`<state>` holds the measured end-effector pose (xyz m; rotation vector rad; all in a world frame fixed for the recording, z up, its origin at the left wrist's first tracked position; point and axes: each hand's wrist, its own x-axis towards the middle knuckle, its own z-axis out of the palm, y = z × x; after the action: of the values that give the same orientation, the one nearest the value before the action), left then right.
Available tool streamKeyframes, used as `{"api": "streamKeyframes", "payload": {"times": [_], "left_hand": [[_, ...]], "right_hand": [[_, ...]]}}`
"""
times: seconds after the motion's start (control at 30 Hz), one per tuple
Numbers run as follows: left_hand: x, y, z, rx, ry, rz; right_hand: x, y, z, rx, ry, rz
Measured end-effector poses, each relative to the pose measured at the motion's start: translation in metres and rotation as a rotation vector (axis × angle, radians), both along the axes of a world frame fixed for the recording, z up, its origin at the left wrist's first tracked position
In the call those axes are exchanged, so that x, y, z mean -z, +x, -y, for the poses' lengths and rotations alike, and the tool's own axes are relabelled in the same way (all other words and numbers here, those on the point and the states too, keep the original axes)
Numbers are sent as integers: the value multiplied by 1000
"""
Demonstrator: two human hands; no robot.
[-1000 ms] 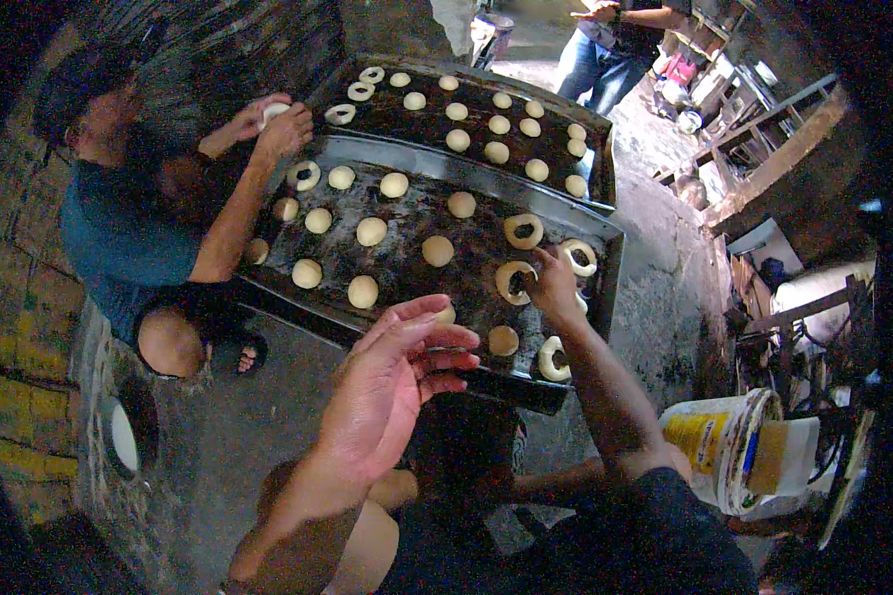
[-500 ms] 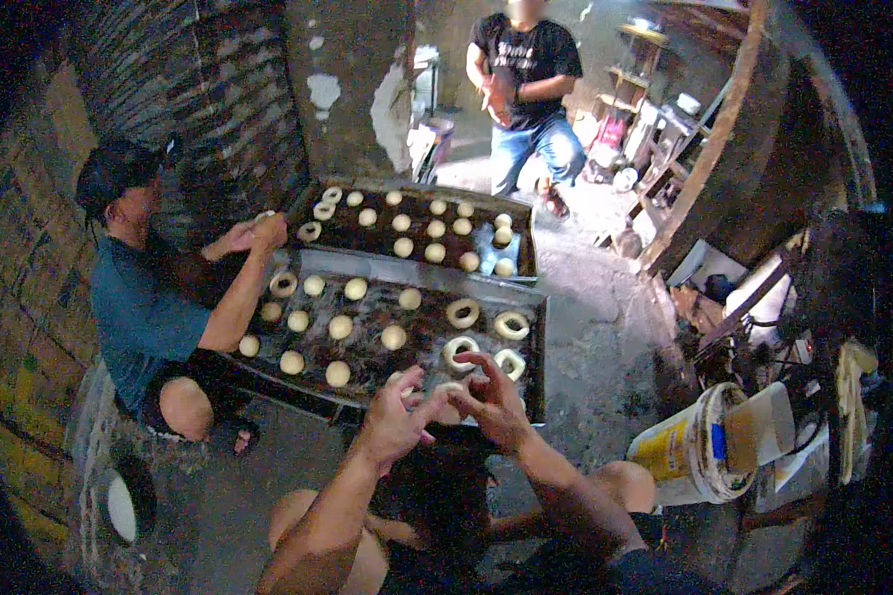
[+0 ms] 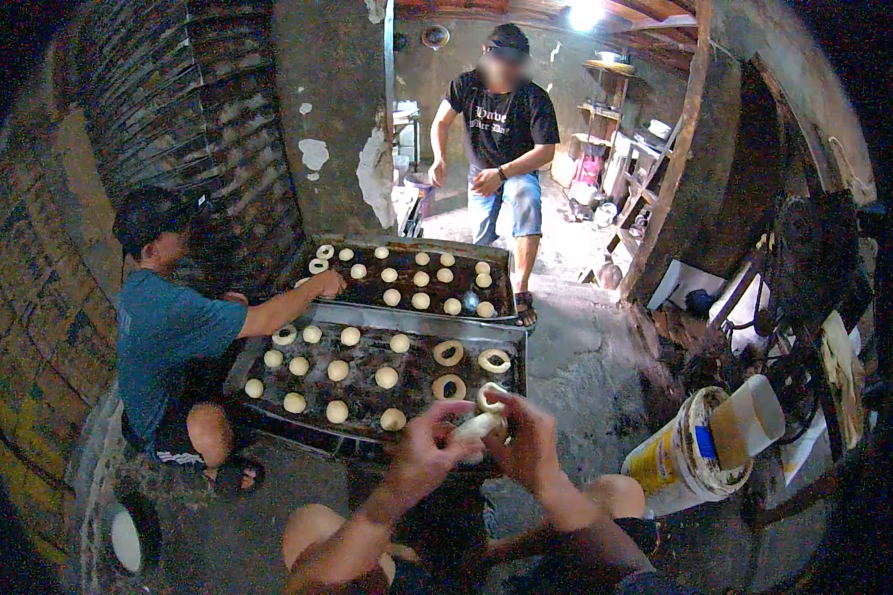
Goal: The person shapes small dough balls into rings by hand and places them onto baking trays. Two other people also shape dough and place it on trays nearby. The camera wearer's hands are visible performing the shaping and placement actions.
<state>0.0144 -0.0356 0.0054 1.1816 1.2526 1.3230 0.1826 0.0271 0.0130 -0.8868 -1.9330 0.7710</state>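
A piece of pale dough [image 3: 478, 427] is held between my two hands, above the front right corner of the near baking tray [image 3: 422, 375]. My left hand [image 3: 425, 451] pinches its left side with thumb and fingers. On the other side, the fingers of my right hand [image 3: 528, 444] curl round it and partly hide its shape. Just beyond my right fingers shows a dough ring [image 3: 490, 398]. More rings, such as a dough ring [image 3: 448, 353], lie on the tray's right part. Several round dough balls [image 3: 387, 377] fill its left and middle.
A second dark tray [image 3: 362, 295] with dough balls and rings adjoins the far side. At left a crouching co-worker [image 3: 174, 327] reaches a hand over it. Another person [image 3: 501, 129] stands beyond the trays. A bucket [image 3: 680, 451] with a tan flat-sided container stands at my right.
The view has tilted upward. My hands have closed in around the dough. The co-worker's arm now extends over the far tray, and the person beyond has shifted stance and lowered their hands.
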Motion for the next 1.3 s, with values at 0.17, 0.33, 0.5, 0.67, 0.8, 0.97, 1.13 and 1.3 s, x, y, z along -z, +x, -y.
{"api": "streamKeyframes", "payload": {"times": [0.17,0.33,0.5,0.67,0.8,0.97,1.13,1.3], "left_hand": [[3,-13,-3,-86,15,-95],[10,-37,-6,-179,209,-239],[-16,-52,6,26,70,812],[-44,-67,19,-38,-62,-317],[-35,-79,10,-4,-40,728],[-5,-89,4,-55,42,1028],[8,-95,4,-105,-312,837],[2,-112,5,-253,-278,741]], "right_hand": [[8,-4,-1,-189,-451,60],[-9,-17,12,-501,-988,-928],[-41,-42,-3,-603,-1066,-536],[-37,-58,-12,-418,-486,97],[-10,-66,-17,-450,-856,-338],[23,-69,-46,-790,-1162,-693],[76,-75,-110,-249,-915,-183],[179,-79,-140,-139,-248,471]]}}
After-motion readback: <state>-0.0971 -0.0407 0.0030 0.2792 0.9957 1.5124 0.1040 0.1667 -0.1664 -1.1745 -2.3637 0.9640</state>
